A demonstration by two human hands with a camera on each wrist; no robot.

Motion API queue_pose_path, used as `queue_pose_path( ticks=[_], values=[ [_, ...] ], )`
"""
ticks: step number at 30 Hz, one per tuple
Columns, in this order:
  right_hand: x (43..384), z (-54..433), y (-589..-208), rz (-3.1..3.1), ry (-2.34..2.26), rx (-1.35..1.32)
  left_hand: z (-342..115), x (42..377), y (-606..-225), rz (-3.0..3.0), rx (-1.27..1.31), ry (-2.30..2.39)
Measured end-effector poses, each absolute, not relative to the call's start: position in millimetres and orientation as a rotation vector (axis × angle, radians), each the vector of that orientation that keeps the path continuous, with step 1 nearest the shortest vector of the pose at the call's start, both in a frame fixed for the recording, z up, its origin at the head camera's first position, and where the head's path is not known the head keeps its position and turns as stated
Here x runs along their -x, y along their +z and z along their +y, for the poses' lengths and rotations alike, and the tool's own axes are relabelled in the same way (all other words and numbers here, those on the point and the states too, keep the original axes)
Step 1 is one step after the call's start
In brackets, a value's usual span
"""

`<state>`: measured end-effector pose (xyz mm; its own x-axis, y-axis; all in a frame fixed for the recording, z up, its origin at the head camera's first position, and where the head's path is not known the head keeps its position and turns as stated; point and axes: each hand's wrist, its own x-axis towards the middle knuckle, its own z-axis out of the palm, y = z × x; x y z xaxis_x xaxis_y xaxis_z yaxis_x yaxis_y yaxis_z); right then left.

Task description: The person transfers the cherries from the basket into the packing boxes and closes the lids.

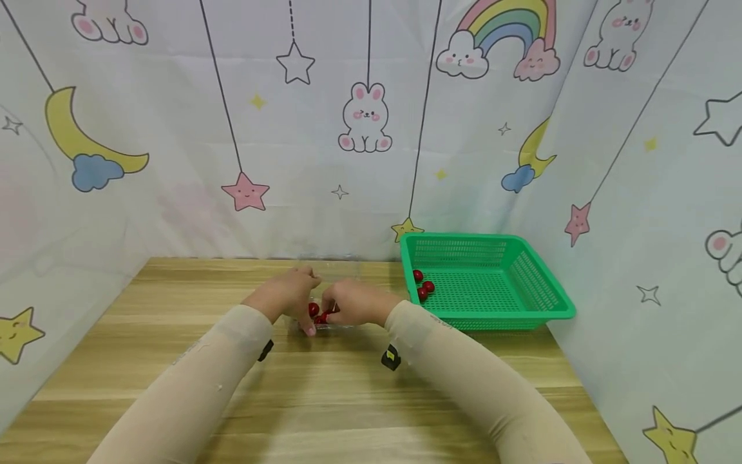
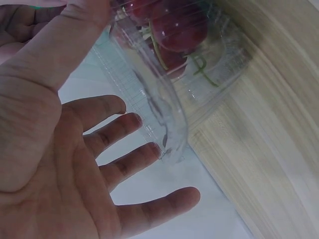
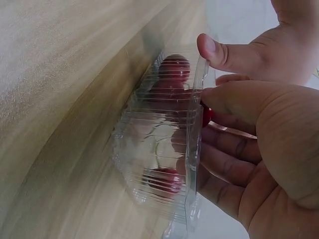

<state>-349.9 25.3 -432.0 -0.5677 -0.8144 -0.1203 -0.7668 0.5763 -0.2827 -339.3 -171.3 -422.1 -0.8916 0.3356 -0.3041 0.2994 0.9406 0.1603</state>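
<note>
A clear plastic clamshell box (image 3: 164, 119) of dark red cherries (image 2: 179, 25) with thin green stems lies on the table. My left hand (image 1: 290, 295) is at its left side, thumb at the near rim. In the left wrist view its other fingers (image 2: 132, 169) are spread and nearly straight, tips at the plastic edge. My right hand (image 1: 358, 301) reaches over the rim into the box. In the right wrist view it pinches a red cherry (image 3: 207, 117) between thumb and fingers; some fingertips show through the plastic wall.
To the right stands a green plastic basket (image 1: 487, 316) with a few cherries (image 1: 422, 294) along its left wall. The box's clear lid (image 1: 330, 265) stands raised behind the hands. A printed curtain (image 1: 290, 148) hangs behind the wooden table (image 1: 342, 406) and along its sides.
</note>
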Motion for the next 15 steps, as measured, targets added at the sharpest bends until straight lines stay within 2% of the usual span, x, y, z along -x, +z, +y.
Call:
queue_pose_path(
  ticks=[7,15],
  values=[
    [349,35,-420,2.538,-0.362,1.249,-170,339,-421,2.762,-0.452,0.162],
    [358,77,-375,2.640,-0.341,1.087,-170,339,-422,2.770,-0.422,0.172]
  ],
)
